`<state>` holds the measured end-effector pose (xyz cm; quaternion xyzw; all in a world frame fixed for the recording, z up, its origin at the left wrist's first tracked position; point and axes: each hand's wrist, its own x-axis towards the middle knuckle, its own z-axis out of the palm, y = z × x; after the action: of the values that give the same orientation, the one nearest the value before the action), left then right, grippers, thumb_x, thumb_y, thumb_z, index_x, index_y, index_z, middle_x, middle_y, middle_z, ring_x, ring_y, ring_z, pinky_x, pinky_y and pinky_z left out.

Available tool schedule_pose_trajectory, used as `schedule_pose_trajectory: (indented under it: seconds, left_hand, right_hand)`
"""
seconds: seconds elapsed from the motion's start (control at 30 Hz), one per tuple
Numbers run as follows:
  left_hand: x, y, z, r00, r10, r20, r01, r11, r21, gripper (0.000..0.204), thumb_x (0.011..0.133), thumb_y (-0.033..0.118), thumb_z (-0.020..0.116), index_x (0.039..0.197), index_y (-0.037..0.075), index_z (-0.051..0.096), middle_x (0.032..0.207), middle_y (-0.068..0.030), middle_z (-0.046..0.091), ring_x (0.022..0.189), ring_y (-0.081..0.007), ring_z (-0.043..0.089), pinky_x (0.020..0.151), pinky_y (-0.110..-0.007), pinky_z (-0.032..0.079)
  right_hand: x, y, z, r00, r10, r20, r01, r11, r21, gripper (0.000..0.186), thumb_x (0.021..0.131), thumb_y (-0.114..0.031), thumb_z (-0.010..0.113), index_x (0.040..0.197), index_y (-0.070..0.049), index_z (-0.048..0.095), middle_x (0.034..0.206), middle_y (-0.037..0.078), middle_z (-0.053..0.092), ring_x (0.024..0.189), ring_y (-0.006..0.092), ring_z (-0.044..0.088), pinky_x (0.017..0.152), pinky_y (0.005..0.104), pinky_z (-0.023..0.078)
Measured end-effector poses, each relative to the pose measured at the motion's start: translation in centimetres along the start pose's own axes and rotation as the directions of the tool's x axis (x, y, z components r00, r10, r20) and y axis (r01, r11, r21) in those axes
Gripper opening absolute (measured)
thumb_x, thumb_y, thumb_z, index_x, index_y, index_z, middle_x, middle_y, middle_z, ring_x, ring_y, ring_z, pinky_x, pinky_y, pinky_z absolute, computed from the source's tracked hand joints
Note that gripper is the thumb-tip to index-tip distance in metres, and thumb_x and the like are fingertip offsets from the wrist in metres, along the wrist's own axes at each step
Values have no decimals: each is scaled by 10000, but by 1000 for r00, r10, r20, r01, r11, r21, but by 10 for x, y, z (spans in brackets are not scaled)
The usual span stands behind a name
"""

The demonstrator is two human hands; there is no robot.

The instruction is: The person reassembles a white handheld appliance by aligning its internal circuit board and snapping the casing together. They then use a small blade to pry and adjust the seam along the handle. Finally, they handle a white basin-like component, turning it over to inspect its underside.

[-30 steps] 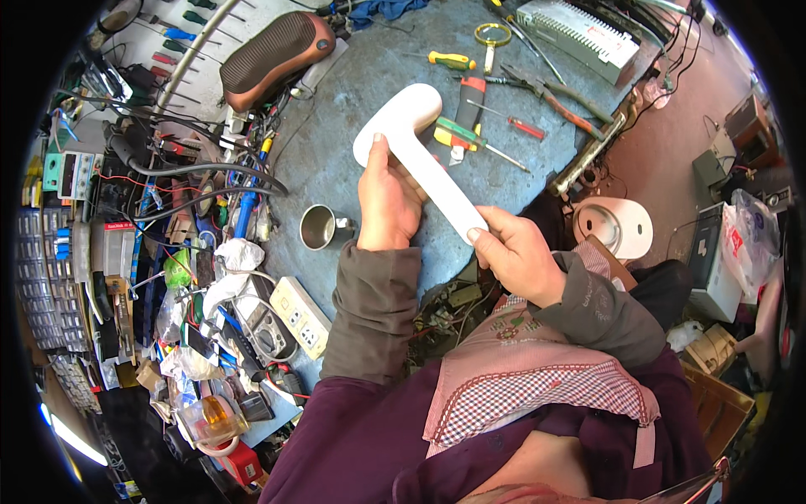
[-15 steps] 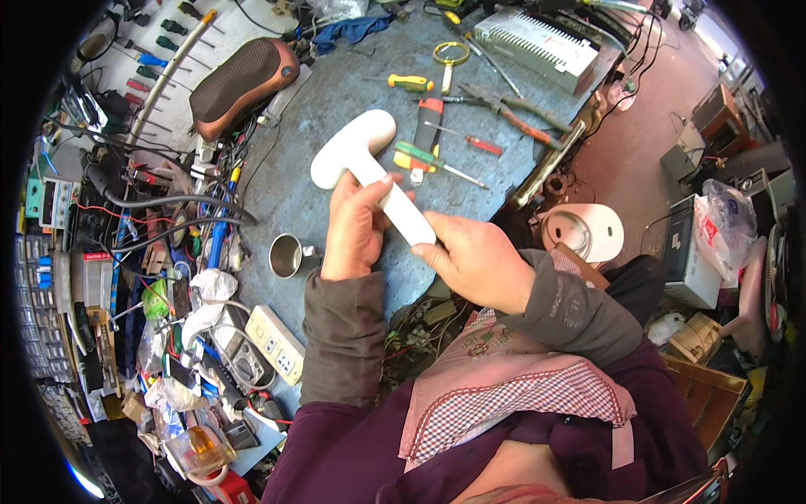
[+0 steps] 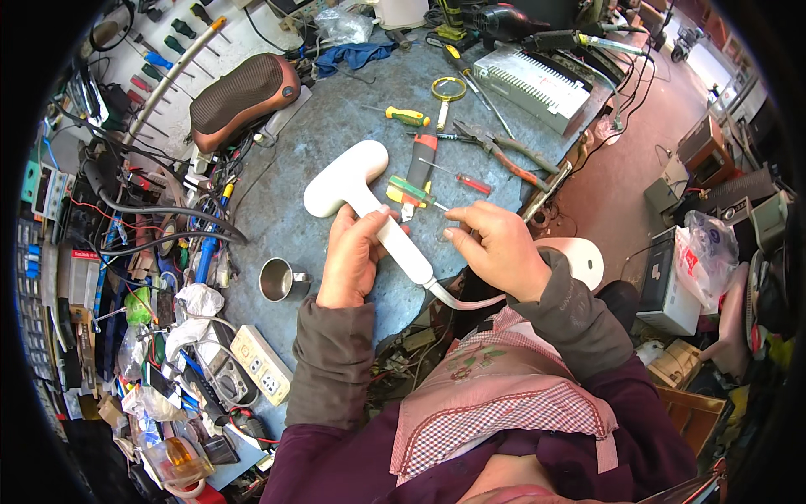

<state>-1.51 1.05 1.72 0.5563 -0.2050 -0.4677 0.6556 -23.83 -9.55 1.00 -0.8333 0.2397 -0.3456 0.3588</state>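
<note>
My left hand [image 3: 351, 256] is closed around the handle of a white T-shaped handheld massager [image 3: 395, 244], its rounded head pointing up and left. A white cord leaves the handle's lower end and passes under my right wrist. My right hand [image 3: 497, 248] is off the massager, thumb and forefinger apart, over the shaft end of a green-handled screwdriver [image 3: 411, 190]. Its fingers cover the tip; whether they touch it is not clear. The screwdriver lies across a red-and-black tool [image 3: 421, 160]. Right beside it is a small red screwdriver [image 3: 474, 183].
Pliers [image 3: 504, 155], a yellow-handled screwdriver [image 3: 408, 116] and a magnifying glass [image 3: 448, 89] lie farther back, near a metal box [image 3: 533, 84]. A metal cup [image 3: 282, 279] stands left of my left hand. A brown massage pillow [image 3: 243, 101], power strip [image 3: 260, 365] and tangled cables crowd the left.
My right hand has let go of the handle's lower end and moved right and up toward the screwdriver, uncovering the cord. My left hand keeps its hold. The whole view has shifted slightly.
</note>
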Motion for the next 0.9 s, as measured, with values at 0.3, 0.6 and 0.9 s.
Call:
schedule_pose_trajectory:
  seconds: [0.3,0.6,0.9]
  left_hand:
    - [8,-13,2,984,-63,-167,40,989,-141,494,1146,463,535,1286,-5,606,1067,-166,720,948,-344,770,861,-493,659]
    - [10,-26,2,982,-41,-182,24,995,-95,422,1125,445,572,1234,49,673,1028,-82,713,902,-221,736,743,-386,624]
    - [9,-35,13,960,106,-258,-161,967,-200,323,1149,332,559,1123,17,628,944,-107,713,763,-231,703,699,-400,607]
  right_hand:
    - [52,33,-31,992,21,-121,-21,1000,-5,204,1004,-78,747,1155,57,773,948,86,758,819,153,701,734,310,552]
    - [61,19,8,995,33,95,-32,999,-12,255,950,-75,742,1181,28,767,948,180,742,790,266,727,732,385,567]
    - [146,60,19,789,-406,461,592,701,-397,332,883,-31,695,1186,-127,789,1307,138,631,1199,377,634,994,471,550]
